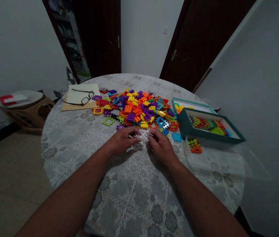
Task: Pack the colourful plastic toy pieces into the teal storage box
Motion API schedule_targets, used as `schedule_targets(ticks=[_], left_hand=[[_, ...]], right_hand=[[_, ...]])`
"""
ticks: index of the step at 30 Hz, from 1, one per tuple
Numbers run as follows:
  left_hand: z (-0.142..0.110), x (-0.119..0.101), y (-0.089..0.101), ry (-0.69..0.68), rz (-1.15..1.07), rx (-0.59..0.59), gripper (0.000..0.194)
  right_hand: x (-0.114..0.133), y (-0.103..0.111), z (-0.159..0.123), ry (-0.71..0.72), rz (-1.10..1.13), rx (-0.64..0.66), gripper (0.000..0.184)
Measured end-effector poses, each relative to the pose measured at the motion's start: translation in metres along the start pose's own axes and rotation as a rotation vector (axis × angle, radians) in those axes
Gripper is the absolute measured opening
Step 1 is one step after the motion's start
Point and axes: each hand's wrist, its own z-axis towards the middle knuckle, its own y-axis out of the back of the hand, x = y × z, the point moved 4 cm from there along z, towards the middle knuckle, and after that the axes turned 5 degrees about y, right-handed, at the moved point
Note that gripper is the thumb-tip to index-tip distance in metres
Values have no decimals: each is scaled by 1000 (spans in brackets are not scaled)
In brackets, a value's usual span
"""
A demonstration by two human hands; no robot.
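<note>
My left hand [123,141] and my right hand [162,147] face each other near the middle of the table, thumbs and fingers pinched. Between them are white openwork plastic pieces [142,141], thin and lattice-like; my left hand grips their left side and my right hand their right side. How many pieces there are, and whether they are joined, I cannot make out. Just beyond my fingers lies a large heap of bright plastic building pieces [139,110], with orange, yellow and purple ones on top. A blue square piece [177,137] lies right of my right hand.
Black-framed glasses [85,99] rest on paper [74,90] at the back left. On the right stand a green box [210,136] of colourful pieces, its shallow lid [196,102], and a clear plastic container [213,161] with several pieces. A patterned cloth [139,194] covers the round table.
</note>
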Motion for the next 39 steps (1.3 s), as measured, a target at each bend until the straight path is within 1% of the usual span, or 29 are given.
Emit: schedule_targets(ticks=[2, 4, 7, 9, 12, 14, 17, 19, 22, 24, 25, 28, 30, 32, 35, 38, 39], left_hand=[[0, 0, -3, -14, 16, 1, 16], [0, 1, -5, -22, 22, -6, 17], [1, 2, -7, -41, 26, -19, 32], [2, 4, -7, -57, 36, -15, 42], [2, 4, -6, -113, 54, -3, 43], [2, 3, -4, -141, 76, -7, 41], [1, 0, -2, -126, 117, -15, 32], [0, -2, 2, -100, 104, -45, 24], [0, -5, 12, -36, 45, -157, 19], [0, -4, 20, 9, 32, -259, 20], [0, -4, 23, 26, 30, -304, 20], [1, -2, 28, 59, 33, -373, 17], [1, -1, 28, 74, 48, -381, 15], [1, -1, 27, 79, 68, -385, 14], [0, -3, 26, 76, 88, -383, 16], [-1, -7, 24, 45, 75, -351, 18], [-1, -8, 23, 26, 66, -327, 18]], right_hand=[[7, -3, 0, 32, -33, 24, 20], [14, -6, 0, 77, -39, 60, 23], [18, -10, -1, 128, -52, 113, 30], [16, -10, -2, 136, -53, 112, 34], [11, -12, -3, 91, -14, 94, 37], [8, -13, -4, 28, 59, 81, 33], [7, -13, -4, -26, 147, 56, 26], [9, -11, -4, -7, 91, 34, 26], [20, -9, -4, 126, -143, 44, 28], [31, -15, -7, 222, -304, 126, 25], [36, -20, -9, 244, -378, 184, 24], [46, -37, -14, 205, -578, 341, 19], [52, -46, -16, 175, -660, 394, 16], [56, -49, -16, 161, -688, 418, 12], [57, -48, -17, 135, -657, 437, 10], [54, -42, -17, 125, -538, 425, 16], [52, -39, -17, 130, -479, 413, 15]])
